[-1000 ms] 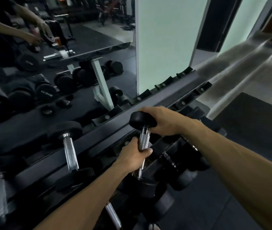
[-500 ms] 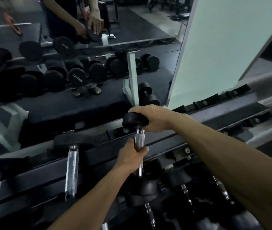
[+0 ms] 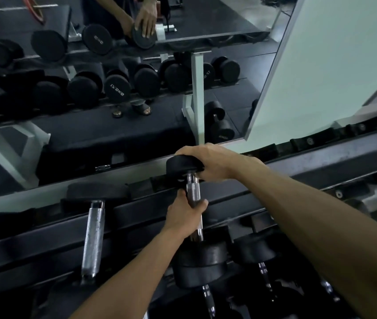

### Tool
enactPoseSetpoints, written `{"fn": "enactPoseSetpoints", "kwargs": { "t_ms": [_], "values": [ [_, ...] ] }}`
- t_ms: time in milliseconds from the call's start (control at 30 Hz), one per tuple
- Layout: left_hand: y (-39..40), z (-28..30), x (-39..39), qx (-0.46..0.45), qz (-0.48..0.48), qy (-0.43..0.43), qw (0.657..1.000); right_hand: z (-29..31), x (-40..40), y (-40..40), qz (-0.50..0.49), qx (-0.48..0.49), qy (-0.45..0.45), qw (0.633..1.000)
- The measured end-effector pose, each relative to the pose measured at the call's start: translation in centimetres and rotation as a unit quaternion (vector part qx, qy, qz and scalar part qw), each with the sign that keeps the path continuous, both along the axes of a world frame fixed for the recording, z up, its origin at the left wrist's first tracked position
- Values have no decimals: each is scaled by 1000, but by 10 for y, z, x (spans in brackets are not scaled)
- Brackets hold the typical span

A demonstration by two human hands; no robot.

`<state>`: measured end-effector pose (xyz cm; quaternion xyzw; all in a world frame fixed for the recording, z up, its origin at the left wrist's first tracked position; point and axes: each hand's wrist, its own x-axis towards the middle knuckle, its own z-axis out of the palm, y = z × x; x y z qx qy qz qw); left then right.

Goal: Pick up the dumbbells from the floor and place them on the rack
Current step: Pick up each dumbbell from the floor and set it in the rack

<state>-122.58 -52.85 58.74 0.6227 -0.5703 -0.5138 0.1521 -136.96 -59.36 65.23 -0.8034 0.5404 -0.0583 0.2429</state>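
Note:
A black dumbbell (image 3: 184, 165) with a knurled chrome handle lies across the top tier of the dark rack (image 3: 297, 171), its far head at the back rail. My left hand (image 3: 186, 214) is wrapped around the handle. My right hand (image 3: 210, 162) covers the far head from the right. The near head (image 3: 202, 254) sits at the front rail, above a lower-tier dumbbell.
Another dumbbell (image 3: 93, 231) rests on the rack to the left, and more (image 3: 255, 250) sit on the lower tier. A wall mirror (image 3: 113, 77) behind reflects the rack, weights and my hands. A pale green wall (image 3: 332, 65) stands at right.
The view has tilted up and left toward the mirror. The dumbbell and both hands have shifted slightly along the top tier, grips unchanged.

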Motion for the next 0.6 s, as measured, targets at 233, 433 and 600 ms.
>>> {"fn": "enactPoseSetpoints", "kwargs": {
  "t_ms": [233,433,600],
  "values": [
    [4,5,-1,-14,-27,-7,1000,0,-1,6,-50,-1,-15,999],
    [8,8,1,-15,-34,-12,999,2,-1,13,-67,-12,17,998],
    [12,19,11,-73,-56,-76,993,13,-5,22,-85,-20,39,995]
  ]
}}
